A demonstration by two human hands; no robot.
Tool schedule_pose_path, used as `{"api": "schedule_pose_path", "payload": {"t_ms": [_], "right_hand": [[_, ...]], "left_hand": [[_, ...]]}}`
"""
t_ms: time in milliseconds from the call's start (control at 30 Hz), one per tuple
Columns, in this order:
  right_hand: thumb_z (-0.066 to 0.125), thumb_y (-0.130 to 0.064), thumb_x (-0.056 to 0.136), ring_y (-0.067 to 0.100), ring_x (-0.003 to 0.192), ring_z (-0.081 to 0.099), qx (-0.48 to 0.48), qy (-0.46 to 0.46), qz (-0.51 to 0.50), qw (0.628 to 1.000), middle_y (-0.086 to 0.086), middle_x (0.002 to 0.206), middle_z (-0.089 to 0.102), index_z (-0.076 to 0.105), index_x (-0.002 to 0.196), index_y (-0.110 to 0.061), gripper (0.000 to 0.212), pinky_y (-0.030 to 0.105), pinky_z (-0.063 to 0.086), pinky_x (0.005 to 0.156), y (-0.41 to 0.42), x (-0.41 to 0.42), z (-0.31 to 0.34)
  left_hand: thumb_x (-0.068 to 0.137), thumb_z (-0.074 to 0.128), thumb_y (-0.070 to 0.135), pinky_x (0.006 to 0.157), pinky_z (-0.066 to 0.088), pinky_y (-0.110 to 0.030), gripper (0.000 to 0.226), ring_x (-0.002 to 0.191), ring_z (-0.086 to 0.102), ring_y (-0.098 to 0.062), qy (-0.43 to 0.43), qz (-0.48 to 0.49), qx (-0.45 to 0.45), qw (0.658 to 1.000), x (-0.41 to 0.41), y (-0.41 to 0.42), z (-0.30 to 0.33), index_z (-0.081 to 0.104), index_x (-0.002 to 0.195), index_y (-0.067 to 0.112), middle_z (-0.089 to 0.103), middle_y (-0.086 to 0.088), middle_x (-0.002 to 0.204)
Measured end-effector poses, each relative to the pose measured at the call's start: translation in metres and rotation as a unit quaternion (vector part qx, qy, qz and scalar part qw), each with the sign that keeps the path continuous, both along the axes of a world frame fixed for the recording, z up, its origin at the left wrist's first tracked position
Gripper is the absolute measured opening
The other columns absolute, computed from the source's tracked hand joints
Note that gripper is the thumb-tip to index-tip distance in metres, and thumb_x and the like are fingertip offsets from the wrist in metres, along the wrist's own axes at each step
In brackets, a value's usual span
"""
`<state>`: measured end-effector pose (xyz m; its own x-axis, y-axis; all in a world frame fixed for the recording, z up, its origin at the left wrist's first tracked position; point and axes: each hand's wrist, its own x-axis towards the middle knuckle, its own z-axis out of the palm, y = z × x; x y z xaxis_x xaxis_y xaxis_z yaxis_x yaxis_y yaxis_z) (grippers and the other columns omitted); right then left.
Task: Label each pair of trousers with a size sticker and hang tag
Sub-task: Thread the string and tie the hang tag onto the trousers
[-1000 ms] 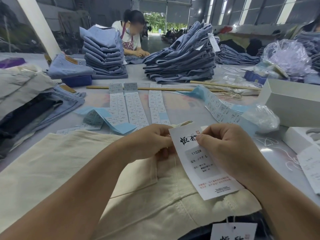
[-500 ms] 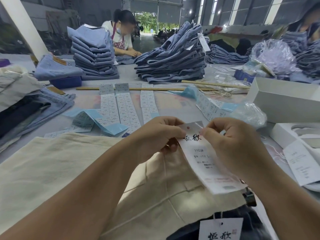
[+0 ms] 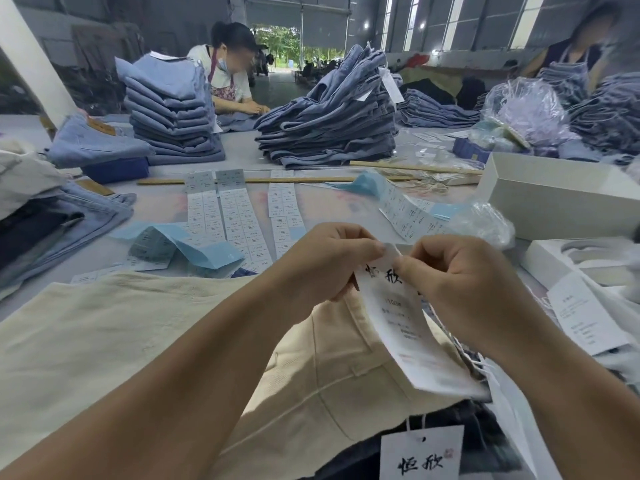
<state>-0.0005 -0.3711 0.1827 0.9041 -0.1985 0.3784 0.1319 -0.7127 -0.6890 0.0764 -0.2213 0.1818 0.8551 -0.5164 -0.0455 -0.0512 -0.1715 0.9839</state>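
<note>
Since a second ago the tag (image 3: 398, 320) has lifted and tilted, its top now pinched between left hand (image 3: 332, 261) and right hand (image 3: 460, 289), above the cream trousers (image 3: 138, 334). Judging by this, keep both pinches close and steady so the string end threads cleanly at the tag's top.

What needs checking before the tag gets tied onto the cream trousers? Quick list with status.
1. Hang tag held: ok, left hand and right hand both pinch its top edge.
2. Sticker on tag: ok, a printed label sits mid-tag; size text too blurred to read.
3. Tag string threaded: cannot tell, fingers hide the top of the tag.
4. Cream trousers in place: ok, lying flat under the hands.
5. Attachment point found: cannot tell, no loop or button shows clearly.
6. Sticker strips within reach: ok, laid out just beyond the trousers.
</note>
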Motion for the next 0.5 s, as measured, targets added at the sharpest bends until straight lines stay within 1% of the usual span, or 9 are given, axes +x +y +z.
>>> {"api": "schedule_pose_path", "payload": {"t_ms": [67, 100, 167, 233, 267, 333, 400, 433, 500], "right_hand": [[0.062, -0.034, 0.09, 0.005, 0.041, 0.04, -0.001, -0.003, 0.012, 1.0, 0.003, 0.051, 0.057, 0.064, 0.063, -0.007, 0.038, 0.013, 0.031, 0.04, -0.001, -0.002, 0.004], [0.061, -0.033, 0.09, 0.005, 0.04, 0.039, -0.001, -0.005, 0.017, 1.0, 0.002, 0.05, 0.057, 0.066, 0.063, -0.008, 0.037, 0.013, 0.03, 0.039, -0.001, -0.003, 0.006], [0.061, -0.029, 0.091, 0.005, 0.038, 0.04, 0.001, -0.008, 0.026, 1.0, -0.002, 0.046, 0.056, 0.067, 0.063, -0.009, 0.035, 0.012, 0.029, 0.038, -0.001, -0.005, 0.009], [0.061, -0.022, 0.092, 0.004, 0.04, 0.042, 0.002, -0.001, 0.029, 1.0, -0.003, 0.045, 0.054, 0.066, 0.062, -0.007, 0.033, 0.011, 0.03, 0.038, -0.001, -0.005, 0.008], [0.061, -0.019, 0.091, 0.004, 0.041, 0.042, 0.001, 0.006, 0.032, 0.999, -0.002, 0.045, 0.053, 0.065, 0.063, -0.005, 0.031, 0.011, 0.03, 0.038, -0.001, -0.005, 0.007], [0.059, -0.013, 0.087, 0.005, 0.044, 0.041, 0.005, 0.024, 0.038, 0.999, 0.005, 0.048, 0.052, 0.062, 0.063, -0.002, 0.027, 0.013, 0.031, 0.041, -0.001, -0.004, 0.004], [0.058, -0.011, 0.084, 0.009, 0.048, 0.043, 0.021, 0.042, 0.046, 0.998, 0.01, 0.053, 0.053, 0.059, 0.061, 0.0, 0.025, 0.016, 0.032, 0.042, -0.001, -0.004, 0.001], [0.057, -0.011, 0.083, 0.008, 0.047, 0.042, 0.029, 0.049, 0.05, 0.997, 0.008, 0.05, 0.051, 0.058, 0.061, 0.0, 0.025, 0.016, 0.032, 0.042, -0.001, -0.004, 0.0], [0.057, -0.018, 0.082, 0.007, 0.043, 0.038, 0.035, 0.058, 0.053, 0.996, -0.003, 0.044, 0.043, 0.055, 0.061, 0.0, 0.028, 0.014, 0.03, 0.04, -0.001, -0.005, -0.003]], "left_hand": [[0.092, 0.06, 0.013, 0.067, 0.036, -0.039, 0.011, 0.072, 0.049, -0.031, 0.022, 0.009, -0.003, 1.0, 0.0, 0.0, 0.003, 0.066, 0.085, 0.008, 0.06, -0.019, 0.081], [0.092, 0.06, 0.014, 0.07, 0.035, -0.043, 0.011, 0.076, 0.051, -0.033, 0.025, 0.006, 0.007, 1.0, -0.001, 0.0, 0.004, 0.067, 0.084, 0.009, 0.062, -0.023, 0.085], [0.092, 0.061, 0.014, 0.072, 0.039, -0.044, 0.013, 0.077, 0.058, -0.034, 0.019, -0.01, 0.039, 0.999, -0.002, -0.001, 0.003, 0.068, 0.08, 0.012, 0.071, -0.026, 0.092], [0.091, 0.061, 0.014, 0.071, 0.041, -0.042, 0.014, 0.076, 0.06, -0.032, 0.015, -0.031, 0.065, 0.997, -0.004, -0.001, 0.002, 0.068, 0.079, 0.014, 0.07, -0.028, 0.099], [0.091, 0.06, 0.013, 0.068, 0.043, -0.039, 0.015, 0.074, 0.061, -0.031, 0.013, -0.04, 0.074, 0.996, -0.004, -0.001, 0.001, 0.068, 0.079, 0.014, 0.07, -0.028, 0.096], [0.092, 0.055, 0.011, 0.057, 0.042, -0.027, 0.018, 0.068, 0.06, -0.026, 0.01, -0.057, 0.084, 0.995, -0.004, 0.0, 0.0, 0.068, 0.08, 0.014, 0.069, -0.019, 0.08], [0.094, 0.049, 0.008, 0.047, 0.035, -0.019, 0.022, 0.056, 0.055, -0.018, 0.01, -0.071, 0.088, 0.994, -0.004, 0.001, 0.001, 0.067, 0.081, 0.014, 0.064, -0.007, 0.07], [0.094, 0.047, 0.006, 0.044, 0.033, -0.017, 0.024, 0.052, 0.052, -0.015, 0.012, -0.075, 0.091, 0.993, -0.005, 0.001, 0.001, 0.067, 0.082, 0.014, 0.063, -0.006, 0.069], [0.094, 0.046, 0.003, 0.042, 0.032, -0.015, 0.026, 0.05, 0.05, -0.012, 0.012, -0.081, 0.094, 0.992, -0.005, 0.001, 0.001, 0.066, 0.08, 0.014, 0.062, -0.005, 0.068]]}}
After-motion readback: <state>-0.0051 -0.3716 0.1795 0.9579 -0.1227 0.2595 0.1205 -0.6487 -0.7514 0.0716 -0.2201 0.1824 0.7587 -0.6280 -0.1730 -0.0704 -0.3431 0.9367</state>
